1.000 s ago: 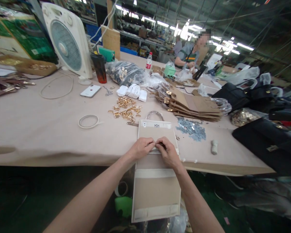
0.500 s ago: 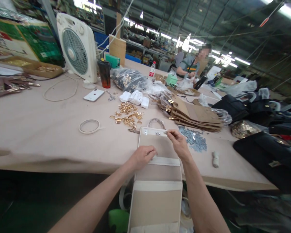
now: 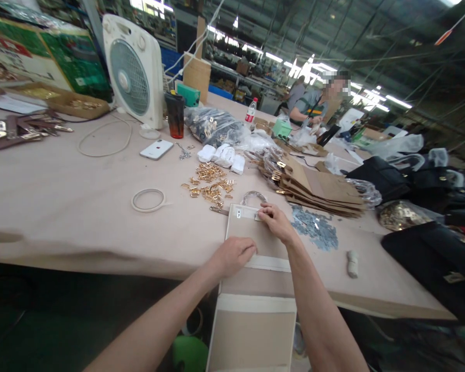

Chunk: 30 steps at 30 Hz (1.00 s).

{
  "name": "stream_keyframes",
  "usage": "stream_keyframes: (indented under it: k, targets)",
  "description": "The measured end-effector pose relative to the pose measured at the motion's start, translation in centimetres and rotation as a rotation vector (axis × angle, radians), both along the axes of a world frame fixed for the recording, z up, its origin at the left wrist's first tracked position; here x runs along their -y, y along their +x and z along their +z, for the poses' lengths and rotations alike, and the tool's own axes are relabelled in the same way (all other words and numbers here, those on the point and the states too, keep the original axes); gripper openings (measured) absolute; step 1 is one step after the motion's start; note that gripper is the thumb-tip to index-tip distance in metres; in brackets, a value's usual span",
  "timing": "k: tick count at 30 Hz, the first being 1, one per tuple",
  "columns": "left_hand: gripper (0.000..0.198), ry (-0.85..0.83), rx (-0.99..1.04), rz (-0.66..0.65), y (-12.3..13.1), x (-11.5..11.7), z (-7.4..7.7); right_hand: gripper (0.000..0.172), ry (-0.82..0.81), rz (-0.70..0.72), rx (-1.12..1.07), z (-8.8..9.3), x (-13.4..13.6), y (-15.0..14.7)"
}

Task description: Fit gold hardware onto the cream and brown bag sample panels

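Observation:
A long beige panel with cream strips (image 3: 251, 330) lies over the near table edge and hangs down toward me. My left hand (image 3: 232, 255) rests closed on the panel's left side near a cream strip. My right hand (image 3: 274, 222) is farther up, its fingers pinched at the panel's top strip beside a small metal fitting (image 3: 239, 212). A loose pile of gold metal clips (image 3: 211, 186) lies just beyond the panel, and a scatter of small grey pieces (image 3: 316, 231) lies to the right of my right hand.
A tape ring (image 3: 149, 200), a white phone (image 3: 156, 149), a tumbler (image 3: 176, 115) and a box fan (image 3: 135, 70) sit to the left. Stacked brown pieces (image 3: 321, 186) and black bags (image 3: 430, 248) fill the right. Another person (image 3: 312, 103) sits at the far end.
My right hand left the middle strip, where both hands were together, and moved up to the panel's top edge. My left hand stayed on the panel. The view shifted slightly.

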<state>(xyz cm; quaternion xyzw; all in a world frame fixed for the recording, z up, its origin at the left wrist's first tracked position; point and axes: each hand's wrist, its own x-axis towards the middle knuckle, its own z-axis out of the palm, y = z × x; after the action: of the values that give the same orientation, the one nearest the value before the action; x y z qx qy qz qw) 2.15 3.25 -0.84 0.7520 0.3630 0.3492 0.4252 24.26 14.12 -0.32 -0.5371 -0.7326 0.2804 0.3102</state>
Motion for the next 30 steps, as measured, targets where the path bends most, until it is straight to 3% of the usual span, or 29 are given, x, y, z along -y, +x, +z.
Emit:
stream_keyframes:
  k: [7,15,20,25,30]
  targets:
    - [0.027,0.001,0.002,0.005,0.1,-0.1,-0.2,0.02,-0.002,-0.003,0.017,-0.6,-0.4,-0.3]
    - [0.026,0.018,-0.014,0.008,0.1,-0.1,-0.4,0.018,0.107,0.013,0.035,-1.6,-0.2,-0.5]
    - [0.027,0.027,-0.054,-0.003,0.2,-0.1,-0.1,0.049,0.117,0.001,0.054,-1.8,-0.2,-0.3]
    - [0.027,0.032,-0.073,0.0,0.4,-0.2,-0.2,0.022,0.187,-0.054,0.063,-2.0,-0.3,-1.1]
    - [0.028,0.028,-0.073,-0.003,0.4,-0.2,-0.4,0.02,0.232,-0.186,0.028,-2.7,-0.5,-2.2]
